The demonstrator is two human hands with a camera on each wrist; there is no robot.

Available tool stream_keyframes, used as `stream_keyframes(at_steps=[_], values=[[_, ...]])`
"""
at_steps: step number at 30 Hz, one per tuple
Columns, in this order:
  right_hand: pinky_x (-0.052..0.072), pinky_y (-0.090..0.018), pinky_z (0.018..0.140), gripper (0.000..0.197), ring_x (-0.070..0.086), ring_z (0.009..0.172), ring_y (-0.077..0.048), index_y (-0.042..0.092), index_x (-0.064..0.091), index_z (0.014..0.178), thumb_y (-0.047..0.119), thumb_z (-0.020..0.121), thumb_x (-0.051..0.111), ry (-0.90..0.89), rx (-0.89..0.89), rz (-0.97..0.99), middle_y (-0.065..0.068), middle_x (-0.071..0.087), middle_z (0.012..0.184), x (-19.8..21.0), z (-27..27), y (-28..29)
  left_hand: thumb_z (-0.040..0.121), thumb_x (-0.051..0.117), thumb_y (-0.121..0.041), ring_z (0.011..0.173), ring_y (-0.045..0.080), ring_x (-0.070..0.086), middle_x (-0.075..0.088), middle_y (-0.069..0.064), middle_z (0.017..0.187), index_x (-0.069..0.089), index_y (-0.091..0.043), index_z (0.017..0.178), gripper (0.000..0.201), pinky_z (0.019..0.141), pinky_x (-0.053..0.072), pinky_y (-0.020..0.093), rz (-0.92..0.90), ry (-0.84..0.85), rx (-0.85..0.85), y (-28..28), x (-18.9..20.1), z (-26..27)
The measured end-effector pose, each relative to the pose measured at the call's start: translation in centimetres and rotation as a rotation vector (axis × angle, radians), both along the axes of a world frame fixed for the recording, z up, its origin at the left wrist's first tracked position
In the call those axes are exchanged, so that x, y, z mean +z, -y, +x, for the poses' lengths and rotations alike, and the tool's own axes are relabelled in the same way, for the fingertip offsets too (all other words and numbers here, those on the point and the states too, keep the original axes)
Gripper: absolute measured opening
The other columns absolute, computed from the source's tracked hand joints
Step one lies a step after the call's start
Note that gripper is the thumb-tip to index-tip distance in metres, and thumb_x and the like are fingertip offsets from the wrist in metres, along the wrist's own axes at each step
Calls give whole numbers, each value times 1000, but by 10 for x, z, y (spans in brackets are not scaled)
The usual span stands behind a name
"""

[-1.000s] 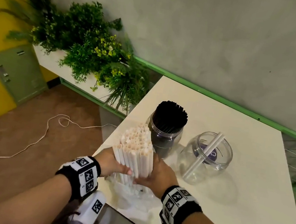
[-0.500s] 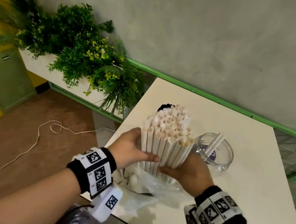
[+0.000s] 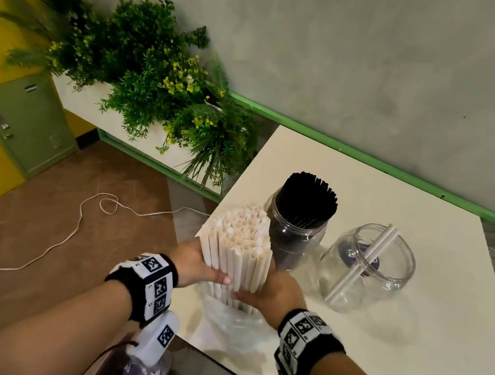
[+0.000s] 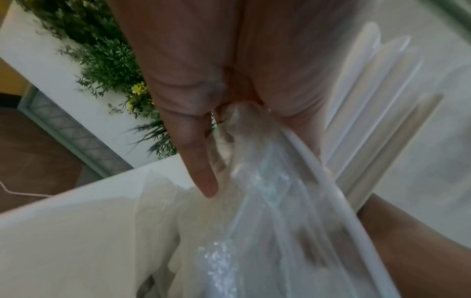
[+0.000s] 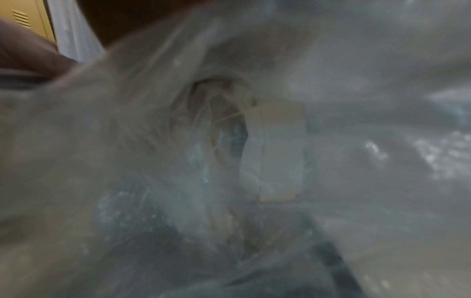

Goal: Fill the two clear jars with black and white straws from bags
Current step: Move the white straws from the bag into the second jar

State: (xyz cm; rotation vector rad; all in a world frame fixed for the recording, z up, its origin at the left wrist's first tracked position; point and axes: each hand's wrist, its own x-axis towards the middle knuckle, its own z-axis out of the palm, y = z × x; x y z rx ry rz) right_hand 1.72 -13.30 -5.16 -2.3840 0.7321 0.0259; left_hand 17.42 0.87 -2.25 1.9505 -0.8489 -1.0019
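Observation:
A thick bundle of white straws point(image 3: 238, 244) stands upright near the table's front left corner, its lower end in a crumpled clear plastic bag point(image 3: 231, 321). My left hand point(image 3: 195, 265) grips the bundle from the left and my right hand point(image 3: 271, 291) grips it from the right. Behind it a clear jar point(image 3: 295, 237) is packed with black straws point(image 3: 308, 197). To the right a second clear jar point(image 3: 369, 268) holds two white straws point(image 3: 363, 264) leaning across it. The left wrist view shows my fingers point(image 4: 198, 153) against the bag point(image 4: 267, 211) and straws point(image 4: 377, 113). The right wrist view shows only blurred plastic point(image 5: 229, 161).
The white table point(image 3: 407, 358) stands against a grey wall with a green ledge point(image 3: 373, 162). A planter of green plants point(image 3: 147, 74) sits left of the table. A white cord point(image 3: 34, 254) lies on the brown floor, and a green cabinet point(image 3: 23, 119) stands at far left.
The bundle rose half a second ago, hiding the black-straw jar, and has come back down to the front left. Both hands kept their hold.

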Motion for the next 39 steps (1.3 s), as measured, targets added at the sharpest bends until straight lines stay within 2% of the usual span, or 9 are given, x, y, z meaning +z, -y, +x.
stream_keyframes(at_steps=[3,7,13,16,22,28,31,34,39], values=[[51,-34,85,96,63,105,-22,29,32,143,58,64,78,-26,-40,-80,2,63,122,5,-12,10,57,90,-23,87,-5,64,70,-17,87,67,-35,84,37,80,50,15,-60,-6,49,12,-2,-12],[50,-32,89,86,61,110,-18,29,43,136,59,64,78,31,-163,-127,8,62,124,18,-41,28,55,91,-21,94,-6,64,72,-16,96,71,-28,103,53,82,48,13,-192,-68,-8,32,6,-30],[46,-27,92,73,59,109,-14,34,54,129,66,66,72,-20,-229,-37,9,62,121,-3,-68,36,64,86,-34,62,-11,56,62,-19,62,63,-29,67,23,53,37,5,84,-59,-180,33,-3,-23],[44,-28,95,81,55,111,-13,34,49,133,69,63,71,1,-211,-8,9,56,124,-7,-67,36,68,83,-31,66,-9,56,61,-20,70,60,-33,76,24,57,41,8,36,-106,-173,39,-1,-27],[39,-32,104,113,36,120,-6,29,38,142,88,49,60,177,-210,-98,8,33,130,0,-79,39,62,86,-37,102,7,62,68,-12,105,58,-38,101,47,93,49,28,-44,-47,-178,60,-2,-38],[41,-42,101,104,45,122,-14,38,42,134,79,42,69,218,-454,-46,19,39,122,3,-83,24,54,85,-37,117,11,55,60,-5,127,42,-22,139,97,101,45,33,-33,-133,-263,73,-6,-48],[39,-46,103,88,49,121,-16,67,31,116,69,41,77,271,-482,50,14,50,126,2,-82,23,75,69,2,104,23,64,64,10,119,49,-17,132,64,84,55,33,-35,-535,-120,70,-12,-45],[38,-46,104,86,49,122,-16,81,21,106,65,45,80,269,-454,85,12,52,127,4,-82,21,79,54,11,93,30,63,67,21,108,61,-14,119,48,77,52,36,58,-658,33,71,-21,-45],[40,-41,102,90,49,119,-21,37,41,133,62,56,79,110,-417,18,5,50,128,-8,-86,18,90,51,-11,86,24,61,67,11,98,64,-11,112,25,74,50,30,160,-412,26,78,-34,-46]])
